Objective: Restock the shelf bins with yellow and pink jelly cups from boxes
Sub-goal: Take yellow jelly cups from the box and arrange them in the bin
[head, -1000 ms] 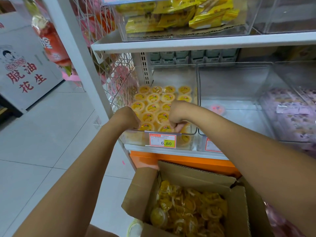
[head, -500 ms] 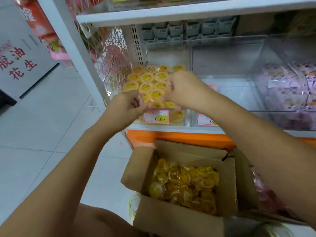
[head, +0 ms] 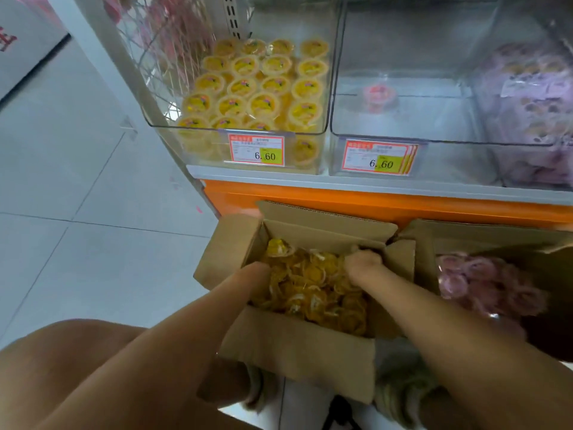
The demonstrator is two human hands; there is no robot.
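Your hands have dropped from the yellow bin (head: pixel 310 132) into the box (head: pixel 294 352) below it. Left hand (head: pixel 259 273) and right hand (head: pixel 362 262) dig into its yellow jelly cups (head: pixel 310 283); fingers buried, so I cannot tell either grip. Another handful looks due.

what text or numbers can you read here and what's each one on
"6.60": left price tag, on the yellow cup bin.
"6.60": right price tag, on the nearly empty bin.
Small print on both tags: too blurred.
Red character on the grey sign: cut off, unreadable.
Print on cup lids, purple packets: too small.
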